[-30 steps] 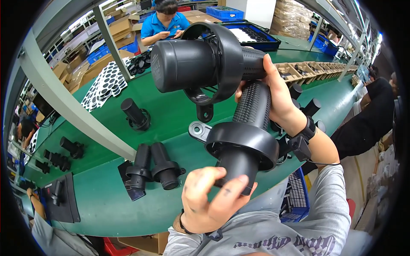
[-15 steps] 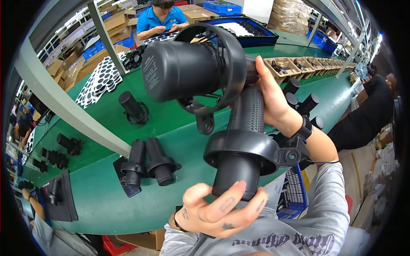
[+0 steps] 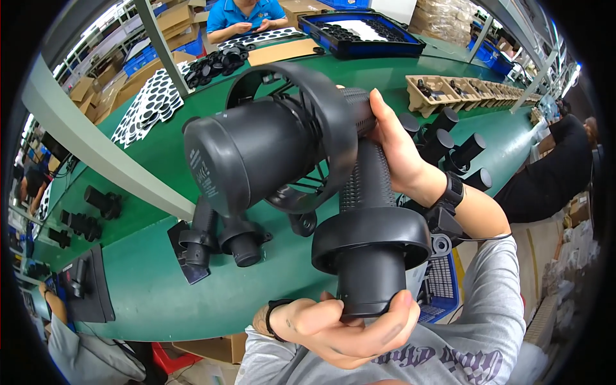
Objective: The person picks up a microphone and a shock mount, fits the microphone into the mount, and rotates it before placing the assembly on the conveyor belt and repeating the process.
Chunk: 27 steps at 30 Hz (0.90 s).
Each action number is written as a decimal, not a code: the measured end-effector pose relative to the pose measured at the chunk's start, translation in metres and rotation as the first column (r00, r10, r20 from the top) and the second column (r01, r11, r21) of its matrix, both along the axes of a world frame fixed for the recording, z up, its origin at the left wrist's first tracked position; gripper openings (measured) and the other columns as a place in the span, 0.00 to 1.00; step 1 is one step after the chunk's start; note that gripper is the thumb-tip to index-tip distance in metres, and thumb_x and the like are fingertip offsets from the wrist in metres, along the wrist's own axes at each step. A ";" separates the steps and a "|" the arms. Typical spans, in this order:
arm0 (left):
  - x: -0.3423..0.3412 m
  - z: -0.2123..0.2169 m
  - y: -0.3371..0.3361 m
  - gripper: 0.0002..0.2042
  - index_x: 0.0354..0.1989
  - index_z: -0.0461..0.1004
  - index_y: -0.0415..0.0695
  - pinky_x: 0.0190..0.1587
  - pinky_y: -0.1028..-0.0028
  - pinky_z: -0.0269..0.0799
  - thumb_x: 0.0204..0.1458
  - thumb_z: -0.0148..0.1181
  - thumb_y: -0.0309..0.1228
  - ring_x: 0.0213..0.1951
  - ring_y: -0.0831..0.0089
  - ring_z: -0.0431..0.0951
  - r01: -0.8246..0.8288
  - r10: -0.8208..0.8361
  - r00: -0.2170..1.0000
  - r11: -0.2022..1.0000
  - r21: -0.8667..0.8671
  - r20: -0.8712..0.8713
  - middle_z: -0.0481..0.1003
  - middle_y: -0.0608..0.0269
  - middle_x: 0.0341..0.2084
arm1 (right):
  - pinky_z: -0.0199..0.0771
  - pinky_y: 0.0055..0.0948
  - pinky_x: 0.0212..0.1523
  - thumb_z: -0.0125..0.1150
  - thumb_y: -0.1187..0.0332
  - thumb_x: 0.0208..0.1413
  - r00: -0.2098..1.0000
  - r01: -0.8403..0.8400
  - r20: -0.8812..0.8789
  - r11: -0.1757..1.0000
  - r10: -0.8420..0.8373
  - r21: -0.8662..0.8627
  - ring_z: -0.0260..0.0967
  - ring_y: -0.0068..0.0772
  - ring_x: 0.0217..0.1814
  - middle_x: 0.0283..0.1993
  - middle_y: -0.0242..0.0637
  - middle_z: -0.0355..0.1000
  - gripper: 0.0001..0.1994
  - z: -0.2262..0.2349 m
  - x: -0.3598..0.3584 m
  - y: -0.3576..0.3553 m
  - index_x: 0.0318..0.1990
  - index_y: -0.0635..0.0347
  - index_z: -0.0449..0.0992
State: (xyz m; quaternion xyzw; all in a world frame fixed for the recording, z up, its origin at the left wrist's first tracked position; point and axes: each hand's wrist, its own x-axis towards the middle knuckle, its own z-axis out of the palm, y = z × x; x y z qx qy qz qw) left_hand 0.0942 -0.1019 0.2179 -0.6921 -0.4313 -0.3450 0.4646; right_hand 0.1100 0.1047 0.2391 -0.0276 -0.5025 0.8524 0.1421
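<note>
My right hand [image 3: 401,144] grips the mesh ends of two black microphones in ring mounts, one crossing the other. The nearer-left microphone [image 3: 237,151] points its smooth round end to the left, with its ring around the body. Below it, the second microphone [image 3: 371,279] hangs with its smooth end down and its ring mount around the middle. My left hand [image 3: 350,330] is closed around that lower end, fingertips on both sides. Behind the held pair, two more microphones, one [image 3: 199,234] beside another [image 3: 244,247], stand on the green bench.
Several microphones [image 3: 443,144] stand at the right. A row of cardboard trays [image 3: 423,102] runs along the far side. At the back are a black bin [image 3: 359,51] and a person in blue [image 3: 247,22]. A grey post [image 3: 102,147] crosses the left. A blue basket [image 3: 443,289] sits below the bench.
The upper microphone has shifted left and down, partly covering those on the bench. My left hand has moved right, now holding the lower end between thumb and fingers.
</note>
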 end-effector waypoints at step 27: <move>-0.041 0.016 0.019 0.10 0.27 0.80 0.40 0.56 0.57 0.61 0.35 0.54 0.20 0.32 0.63 0.80 0.041 0.086 0.893 0.962 -0.270 0.442 0.79 0.59 0.25 | 0.71 0.44 0.40 0.56 0.46 0.55 0.143 -0.386 -0.470 -0.486 -0.871 0.784 0.72 0.54 0.43 0.40 0.51 0.73 0.24 0.037 0.290 0.268 0.49 0.54 0.65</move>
